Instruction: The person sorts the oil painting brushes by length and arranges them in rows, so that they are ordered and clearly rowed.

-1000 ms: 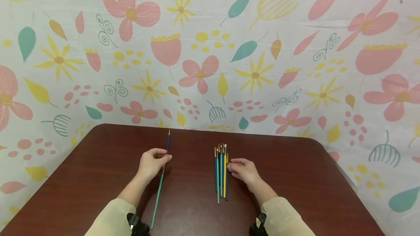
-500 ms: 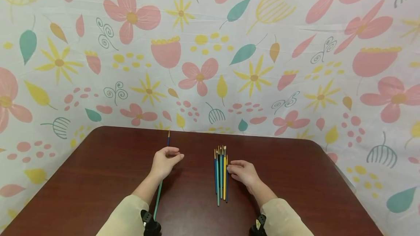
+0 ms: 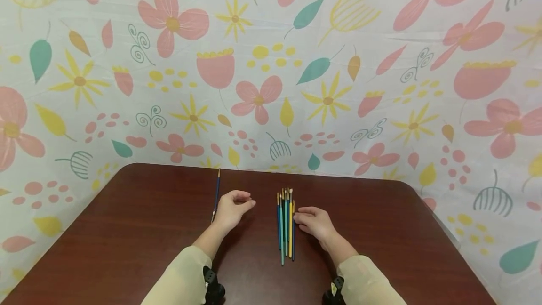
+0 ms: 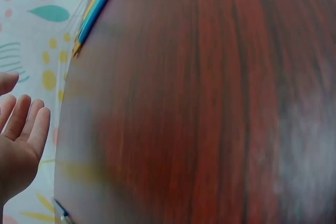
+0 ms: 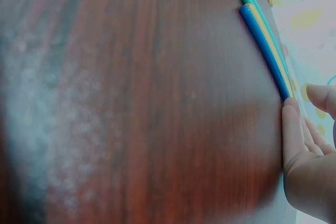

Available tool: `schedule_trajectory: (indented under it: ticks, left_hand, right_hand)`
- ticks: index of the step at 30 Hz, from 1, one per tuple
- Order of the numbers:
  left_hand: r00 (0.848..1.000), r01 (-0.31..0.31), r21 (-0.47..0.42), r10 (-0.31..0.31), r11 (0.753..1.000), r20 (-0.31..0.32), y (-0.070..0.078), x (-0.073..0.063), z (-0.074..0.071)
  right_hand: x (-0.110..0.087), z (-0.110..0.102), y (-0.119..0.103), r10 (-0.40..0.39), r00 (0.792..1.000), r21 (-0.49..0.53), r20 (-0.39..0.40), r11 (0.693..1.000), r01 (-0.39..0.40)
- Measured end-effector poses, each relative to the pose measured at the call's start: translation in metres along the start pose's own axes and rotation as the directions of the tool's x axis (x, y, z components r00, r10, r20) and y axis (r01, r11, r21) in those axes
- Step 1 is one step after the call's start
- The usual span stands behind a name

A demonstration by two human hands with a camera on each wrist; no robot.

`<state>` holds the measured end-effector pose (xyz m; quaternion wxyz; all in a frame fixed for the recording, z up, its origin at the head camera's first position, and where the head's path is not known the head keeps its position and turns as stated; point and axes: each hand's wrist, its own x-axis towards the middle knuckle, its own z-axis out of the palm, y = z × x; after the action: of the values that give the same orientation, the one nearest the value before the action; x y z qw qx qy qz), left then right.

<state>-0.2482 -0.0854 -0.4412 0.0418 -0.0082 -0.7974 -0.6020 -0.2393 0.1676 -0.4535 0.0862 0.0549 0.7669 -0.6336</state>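
Note:
My left hand is over the table left of the brush bundle, fingers loosely bent with nothing between them; the left wrist view shows the same bare fingers. Several slim paintbrushes with blue, teal and yellow handles lie side by side, bristles pointing away from me. At their right side, fingertips of my right hand touch the outermost blue brush, the fingers fairly straight. Farther left lies a blue paintbrush. Just below its handle end shows the tip of another brush, the rest hidden behind my left arm.
All the brushes lie on a dark reddish-brown wooden table with rounded far corners. Right behind its far edge hangs a white cloth printed with flowers and leaves. Black wrist cameras sit at both cuffs.
My left hand has left the brushes on the left and moved right toward the bundle, its forearm now covering the teal handle there. The right hand has stayed beside the bundle.

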Motion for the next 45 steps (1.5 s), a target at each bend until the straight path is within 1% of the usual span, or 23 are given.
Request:
schedule_trajectory:
  ticks: [4, 9, 14, 18, 21, 26, 30, 34, 37, 45]
  left_hand:
    - [1.000, -0.003, -0.025, 0.004, 1.000, 0.013, -0.001, 0.002, 0.011]
    - [1.000, 0.018, -0.063, -0.016, 0.998, 0.022, -0.004, 0.005, 0.022]
    - [0.999, 0.032, -0.083, -0.029, 0.996, 0.033, -0.004, 0.010, 0.032]
    - [0.998, 0.056, -0.098, -0.051, 0.994, 0.046, -0.001, 0.012, 0.039]
    - [0.994, 0.086, -0.126, -0.077, 0.988, 0.072, 0.001, 0.014, 0.044]
    - [0.984, 0.147, -0.204, -0.122, 0.968, 0.132, -0.001, 0.017, 0.054]
    - [0.978, 0.184, -0.259, -0.150, 0.948, 0.146, -0.002, 0.018, 0.062]
    - [0.971, 0.227, -0.285, -0.193, 0.931, 0.143, -0.001, 0.019, 0.069]
    - [0.961, 0.271, -0.301, -0.238, 0.914, 0.140, 0.003, 0.018, 0.074]
    - [0.944, 0.328, -0.329, -0.317, 0.886, 0.088, 0.012, 0.019, 0.081]
  right_hand:
    - [0.001, -0.001, 0.001, 0.002, 1.000, -0.006, -0.003, 1.000, -0.002]
    - [0.002, -0.001, 0.003, 0.011, 1.000, -0.005, -0.002, 1.000, -0.011]
    - [0.002, -0.002, 0.002, 0.004, 1.000, -0.006, 0.004, 1.000, -0.004]
    - [0.004, -0.002, 0.001, 0.008, 1.000, -0.005, 0.003, 1.000, -0.008]
    - [0.005, -0.003, 0.001, 0.007, 1.000, -0.009, 0.001, 1.000, -0.007]
    - [0.005, -0.001, 0.000, 0.016, 1.000, -0.004, -0.002, 1.000, -0.016]
    - [0.004, 0.000, 0.000, 0.023, 1.000, 0.001, -0.003, 1.000, -0.023]
    - [0.004, 0.001, 0.000, 0.028, 1.000, -0.002, -0.002, 1.000, -0.028]
    - [0.004, 0.001, 0.001, 0.033, 0.999, -0.007, -0.003, 0.999, -0.033]
    - [0.004, 0.000, 0.001, 0.028, 1.000, 0.001, -0.006, 1.000, -0.028]
